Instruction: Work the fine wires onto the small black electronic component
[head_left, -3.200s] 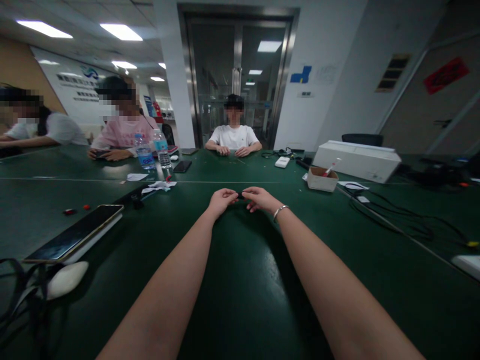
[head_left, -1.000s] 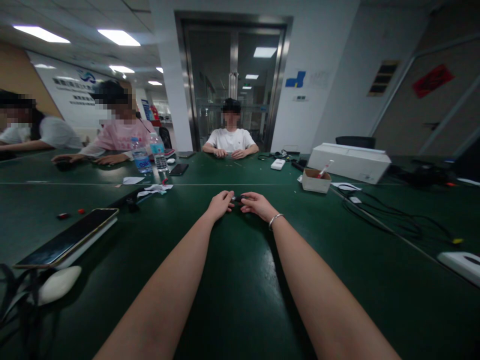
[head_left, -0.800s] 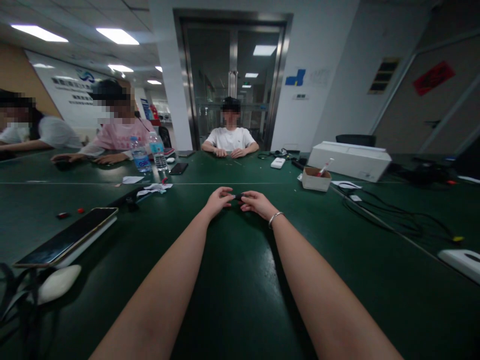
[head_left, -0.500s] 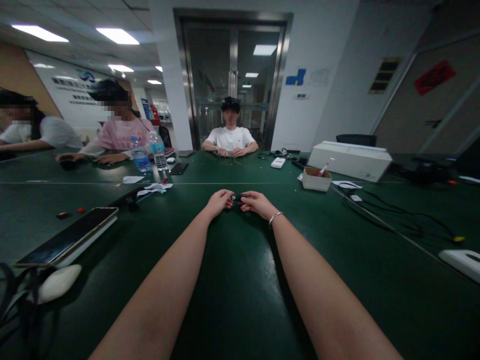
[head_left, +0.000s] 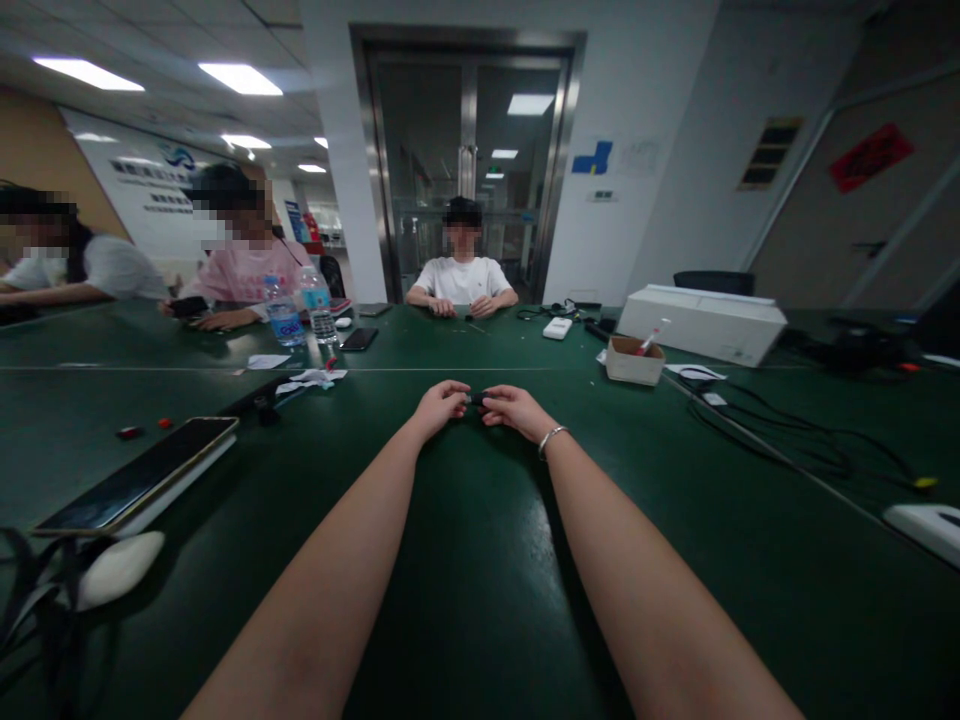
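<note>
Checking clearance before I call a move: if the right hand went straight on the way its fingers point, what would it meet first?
Most likely the left hand, with the small dark piece that the right hand pinches lying between the two. Their exact depth is unclear.

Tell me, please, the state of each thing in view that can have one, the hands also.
Small black object: held; details too small to tell.
Right hand: fingertips pinching it.
Left hand: fingers bent at its other end; contact unclear.
Phone: screen dark, lying on a white block.
Left bottle: upright.
Right bottle: upright.
Small box: open-topped.
Glass double door: shut.
Ceiling lights: lit.
</note>
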